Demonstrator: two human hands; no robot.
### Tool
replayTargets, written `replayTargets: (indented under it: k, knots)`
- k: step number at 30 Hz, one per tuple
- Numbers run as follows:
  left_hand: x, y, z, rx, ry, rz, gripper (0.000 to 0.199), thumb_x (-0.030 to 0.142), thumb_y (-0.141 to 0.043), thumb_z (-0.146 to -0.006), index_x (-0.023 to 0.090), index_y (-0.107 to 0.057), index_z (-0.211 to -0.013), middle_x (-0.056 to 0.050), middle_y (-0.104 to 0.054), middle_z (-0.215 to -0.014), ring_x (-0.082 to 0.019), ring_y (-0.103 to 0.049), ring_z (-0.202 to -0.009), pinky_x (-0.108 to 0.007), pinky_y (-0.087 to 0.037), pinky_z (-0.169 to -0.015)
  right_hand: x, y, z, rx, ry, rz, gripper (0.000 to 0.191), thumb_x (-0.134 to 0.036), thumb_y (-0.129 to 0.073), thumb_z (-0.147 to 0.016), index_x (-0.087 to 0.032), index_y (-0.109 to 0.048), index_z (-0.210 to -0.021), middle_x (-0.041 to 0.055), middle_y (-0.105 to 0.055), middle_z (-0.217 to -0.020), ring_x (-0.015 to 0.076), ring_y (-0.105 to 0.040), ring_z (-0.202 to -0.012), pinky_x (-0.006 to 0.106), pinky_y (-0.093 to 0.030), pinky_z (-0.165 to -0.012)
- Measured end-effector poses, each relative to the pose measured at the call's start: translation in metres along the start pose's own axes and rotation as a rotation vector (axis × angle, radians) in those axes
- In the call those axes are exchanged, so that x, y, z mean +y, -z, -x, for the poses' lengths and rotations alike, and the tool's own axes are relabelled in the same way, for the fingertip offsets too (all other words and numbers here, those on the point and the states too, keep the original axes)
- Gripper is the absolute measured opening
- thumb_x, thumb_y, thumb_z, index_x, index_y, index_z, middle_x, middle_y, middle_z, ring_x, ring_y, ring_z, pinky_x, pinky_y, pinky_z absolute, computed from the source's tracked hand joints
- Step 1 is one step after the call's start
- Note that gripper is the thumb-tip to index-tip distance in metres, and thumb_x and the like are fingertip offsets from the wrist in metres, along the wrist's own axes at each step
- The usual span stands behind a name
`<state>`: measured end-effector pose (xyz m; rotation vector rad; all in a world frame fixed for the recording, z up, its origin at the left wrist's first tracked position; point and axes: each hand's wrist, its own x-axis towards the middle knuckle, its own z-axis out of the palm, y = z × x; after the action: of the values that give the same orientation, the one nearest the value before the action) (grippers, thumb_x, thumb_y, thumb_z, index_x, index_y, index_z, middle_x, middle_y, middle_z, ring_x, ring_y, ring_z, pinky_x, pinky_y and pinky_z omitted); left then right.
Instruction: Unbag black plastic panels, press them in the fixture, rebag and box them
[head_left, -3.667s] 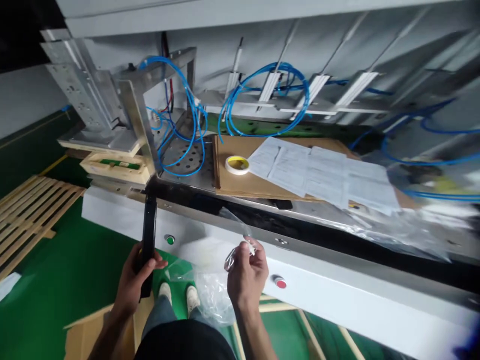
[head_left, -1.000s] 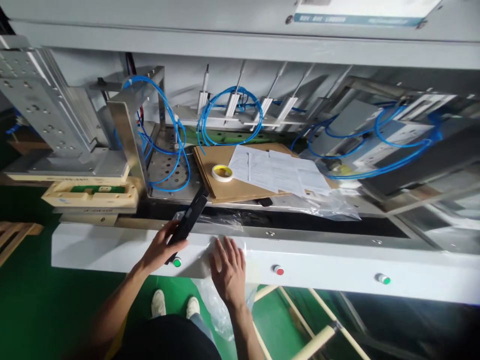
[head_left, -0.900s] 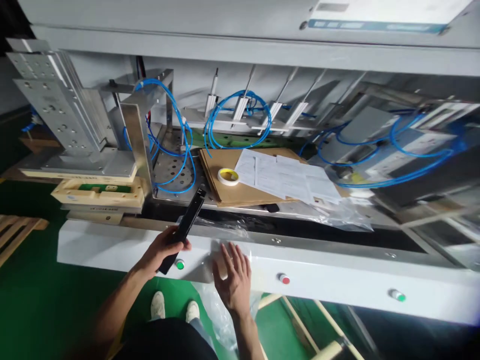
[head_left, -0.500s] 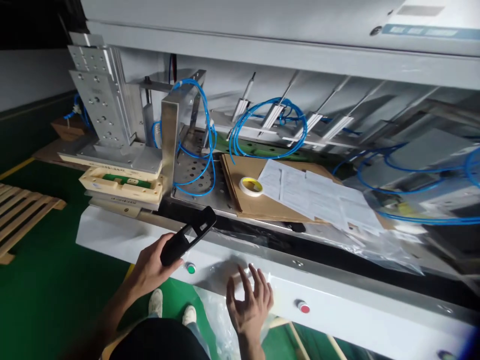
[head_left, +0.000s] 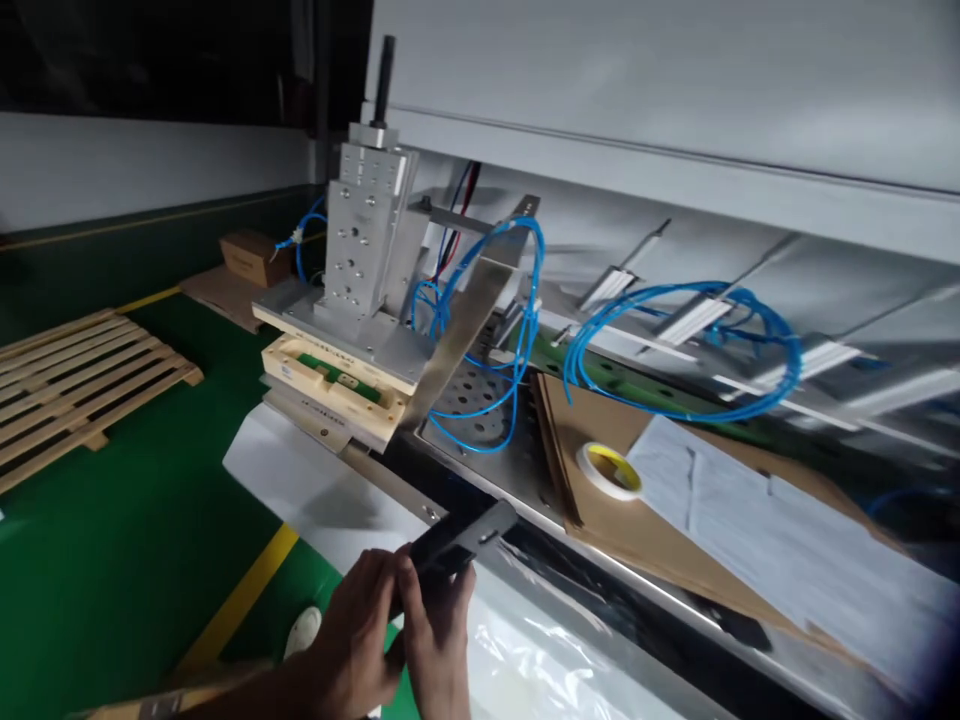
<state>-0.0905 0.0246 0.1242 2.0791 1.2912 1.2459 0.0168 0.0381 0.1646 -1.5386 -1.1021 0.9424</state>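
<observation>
A long black plastic housing (head_left: 469,535) with cut-outs slants up and to the right, over the front edge of the machine bench. My left hand (head_left: 360,615) is closed around its lower end. My right hand (head_left: 439,640) grips the same end from the right, the thumb lying along it and fingers partly hidden behind. Both hands are close together. Beyond them to the left, a cream-coloured fixture block (head_left: 337,385) with a green insert sits beneath a metal press head (head_left: 360,235), apart from the housing.
A roll of tape (head_left: 611,470) and white papers (head_left: 750,530) lie on flat cardboard (head_left: 577,420) at right. Coiled blue air hoses (head_left: 675,410) hang near several cylinders. Clear plastic film (head_left: 540,650) covers the front ledge. A wooden pallet (head_left: 97,380) is on the green floor.
My right hand, empty and spread before, has come over to the housing and closed on it beside my left hand. The view has swung left, bringing more of the press and pallet in.
</observation>
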Motion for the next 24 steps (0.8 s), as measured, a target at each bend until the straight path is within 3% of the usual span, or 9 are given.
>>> replayTargets:
  k: [3,7,10,13,18,21,24]
  knots:
    - [-0.022,0.014,0.007,0.017,0.005,0.118,0.075,0.027,-0.060,-0.095,0.021,-0.029,-0.164,-0.020,-0.066,-0.133,-0.033,-0.068,-0.118,-0.048,-0.063,-0.099,-0.010,-0.007,-0.025,-0.090,0.161,0.175,0.067,-0.060,-0.068,-0.093,-0.020,-0.046,-0.142,0.0118,-0.075,-0.111,0.0273,-0.076,-0.094,0.038,-0.064,-0.079]
    - [-0.060,0.031,0.019,0.073,0.263,0.194,0.068,0.035,-0.065,-0.095,0.028,-0.040,-0.158,-0.014,-0.068,-0.135,-0.029,-0.070,-0.118,-0.045,-0.062,-0.102,-0.034,-0.028,-0.069,-0.270,0.529,0.508,0.056,-0.039,-0.063,-0.096,-0.018,-0.044,-0.145,0.0126,-0.074,-0.110,0.0276,-0.076,-0.084,0.037,-0.063,-0.067]
    - [-0.085,0.039,0.030,0.125,0.422,0.144,0.056,0.038,-0.064,-0.097,0.027,-0.051,-0.150,-0.012,-0.074,-0.122,-0.027,-0.074,-0.106,-0.042,-0.065,-0.092,-0.065,-0.060,-0.109,-0.290,0.860,0.790,0.054,-0.027,-0.064,-0.093,-0.018,-0.050,-0.145,0.0170,-0.068,-0.124,0.0318,-0.074,-0.103,0.041,-0.066,-0.077]
    - [-0.101,0.044,0.038,0.166,0.450,0.100,0.051,0.041,-0.061,-0.100,0.026,-0.054,-0.147,-0.012,-0.075,-0.121,-0.026,-0.075,-0.103,-0.041,-0.066,-0.091,-0.094,-0.102,-0.147,-0.290,1.077,1.014,0.062,-0.023,-0.065,-0.095,-0.012,-0.047,-0.153,0.0213,-0.066,-0.132,0.0333,-0.069,-0.117,0.045,-0.064,-0.095]
    - [-0.114,0.061,0.026,0.213,0.414,0.044,0.045,0.042,-0.057,-0.103,0.025,-0.059,-0.144,-0.013,-0.076,-0.120,-0.026,-0.076,-0.108,-0.039,-0.066,-0.094,-0.107,-0.156,-0.203,-0.291,1.139,1.138,0.053,-0.026,-0.059,-0.102,-0.009,-0.053,-0.152,0.0260,-0.063,-0.144,0.0360,-0.063,-0.132,0.049,-0.056,-0.110]
    - [-0.120,0.081,0.000,0.246,0.410,0.009,0.042,0.041,-0.056,-0.103,0.025,-0.061,-0.141,-0.013,-0.076,-0.122,-0.026,-0.076,-0.110,-0.040,-0.067,-0.093,-0.105,-0.168,-0.232,-0.361,1.087,1.046,0.047,-0.035,-0.058,-0.105,-0.014,-0.060,-0.147,0.0230,-0.072,-0.133,0.0361,-0.070,-0.122,0.050,-0.057,-0.106]
    - [-0.129,0.111,-0.042,0.284,0.376,-0.030,0.039,0.038,-0.056,-0.103,0.023,-0.061,-0.139,-0.013,-0.076,-0.123,-0.027,-0.075,-0.111,-0.044,-0.067,-0.095,-0.106,-0.169,-0.253,-0.415,1.064,1.002,0.047,-0.044,-0.054,-0.106,-0.018,-0.063,-0.144,0.0178,-0.079,-0.116,0.0347,-0.074,-0.110,0.051,-0.058,-0.102]
